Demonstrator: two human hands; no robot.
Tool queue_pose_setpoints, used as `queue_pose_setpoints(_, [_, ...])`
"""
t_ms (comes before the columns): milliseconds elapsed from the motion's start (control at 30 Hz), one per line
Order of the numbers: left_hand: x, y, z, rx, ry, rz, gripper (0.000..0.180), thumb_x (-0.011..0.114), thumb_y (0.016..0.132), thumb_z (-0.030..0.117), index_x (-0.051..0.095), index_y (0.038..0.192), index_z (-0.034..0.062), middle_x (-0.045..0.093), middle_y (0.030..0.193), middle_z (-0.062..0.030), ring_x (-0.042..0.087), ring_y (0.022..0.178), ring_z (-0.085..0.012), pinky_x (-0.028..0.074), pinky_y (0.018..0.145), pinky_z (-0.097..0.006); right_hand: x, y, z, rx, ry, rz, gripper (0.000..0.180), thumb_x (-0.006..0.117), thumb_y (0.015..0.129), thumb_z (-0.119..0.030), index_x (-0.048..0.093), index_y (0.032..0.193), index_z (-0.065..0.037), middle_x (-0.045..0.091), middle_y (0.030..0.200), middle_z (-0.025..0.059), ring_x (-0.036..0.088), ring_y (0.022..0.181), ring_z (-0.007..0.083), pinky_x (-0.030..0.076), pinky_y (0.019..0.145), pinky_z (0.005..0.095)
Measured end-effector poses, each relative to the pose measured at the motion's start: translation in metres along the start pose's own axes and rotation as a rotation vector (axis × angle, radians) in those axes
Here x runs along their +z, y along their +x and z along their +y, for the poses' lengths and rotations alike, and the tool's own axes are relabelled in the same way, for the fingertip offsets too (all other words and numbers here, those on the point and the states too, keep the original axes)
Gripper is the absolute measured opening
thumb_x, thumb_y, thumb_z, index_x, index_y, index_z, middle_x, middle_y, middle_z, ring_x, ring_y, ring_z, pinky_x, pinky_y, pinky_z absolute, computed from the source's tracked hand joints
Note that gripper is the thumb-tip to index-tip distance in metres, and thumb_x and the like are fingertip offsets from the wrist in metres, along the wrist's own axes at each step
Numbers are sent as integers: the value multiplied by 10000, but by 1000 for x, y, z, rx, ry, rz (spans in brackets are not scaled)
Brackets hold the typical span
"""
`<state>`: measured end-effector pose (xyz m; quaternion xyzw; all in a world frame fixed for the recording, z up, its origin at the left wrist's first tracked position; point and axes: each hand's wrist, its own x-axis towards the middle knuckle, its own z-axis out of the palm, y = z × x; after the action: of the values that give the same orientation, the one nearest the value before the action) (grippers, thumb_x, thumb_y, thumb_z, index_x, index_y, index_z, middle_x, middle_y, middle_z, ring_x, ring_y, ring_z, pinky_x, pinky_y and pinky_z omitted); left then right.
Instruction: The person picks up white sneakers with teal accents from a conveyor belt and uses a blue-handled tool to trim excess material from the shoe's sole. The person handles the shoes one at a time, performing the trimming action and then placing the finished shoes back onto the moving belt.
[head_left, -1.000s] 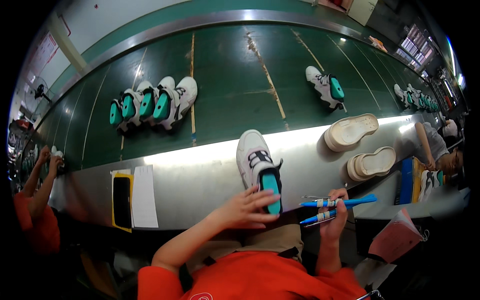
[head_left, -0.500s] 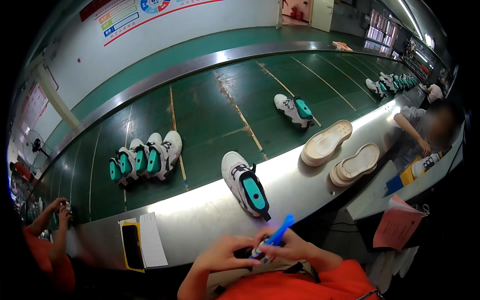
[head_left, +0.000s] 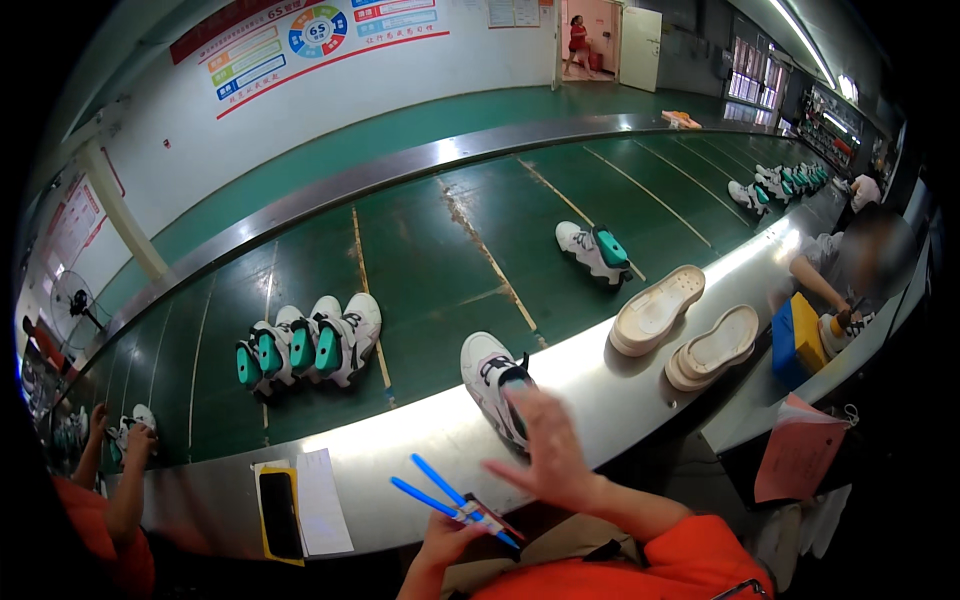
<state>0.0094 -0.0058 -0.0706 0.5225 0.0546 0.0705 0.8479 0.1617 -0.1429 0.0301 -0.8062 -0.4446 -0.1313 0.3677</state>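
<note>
In my left hand [head_left: 447,540], low in front of my body, are two blue pens [head_left: 437,480] bound together with pale tape; their blue ends spread apart. Fingers spread, my right hand [head_left: 552,452] hovers at the heel end of a white-and-black sneaker [head_left: 486,362] on the metal ledge. It hides most of the teal last inside that shoe, and I cannot tell whether it touches it. Right of the sneaker stand two cream shoe soles [head_left: 655,312] [head_left: 712,348].
Several sneakers [head_left: 345,338] with teal lasts sit on the green conveyor [head_left: 430,330], and a single one [head_left: 590,252] lies farther right. A black phone [head_left: 280,515] rests on papers at the ledge's left. Co-workers sit at both sides. A yellow-and-blue box [head_left: 797,340] stands at right.
My right hand has let go of the blue pens, opened and moved up to the sneaker. The pens now stay in my left hand. The view has tilted slightly upward.
</note>
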Motion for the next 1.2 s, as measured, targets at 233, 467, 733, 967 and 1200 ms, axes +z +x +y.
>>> queue_pose_setpoints(233, [-54,18,3,0,101,419,146,578,804,27,558,937,-29,621,842,-89,609,756,-174,498,718,-301,46,15,32,239,39,-19,782,689,672,-142,274,1334,-94,380,1205,266,442,1057,444,384,906,432])
queue_pose_setpoints(467, [-66,34,-2,-96,-187,378,154,538,852,77,554,934,-53,615,832,-116,610,712,-195,515,684,-315,75,105,141,261,-147,99,732,624,666,-82,305,1320,-148,411,1175,277,512,935,436,445,809,428])
queue_pose_setpoints(733, [-72,36,-4,-209,96,403,126,553,836,64,583,899,-41,623,794,-102,607,675,-173,508,641,-293,66,152,287,338,-528,197,645,658,669,-85,407,1254,-184,390,1196,302,528,917,427,456,791,431])
queue_pose_setpoints(967, [-62,39,1,-95,-131,409,77,543,826,22,562,886,-21,612,802,-98,612,715,-203,520,672,-338,31,153,354,336,-586,160,675,686,631,-57,408,1218,-238,379,1211,228,513,973,390,474,768,426])
queue_pose_setpoints(1200, [-78,35,-5,-75,-306,366,201,558,814,65,513,1009,41,613,901,-104,612,844,-277,502,781,-440,-41,156,417,481,-572,47,648,667,652,-83,407,1213,-277,426,1174,163,558,909,353,490,726,430])
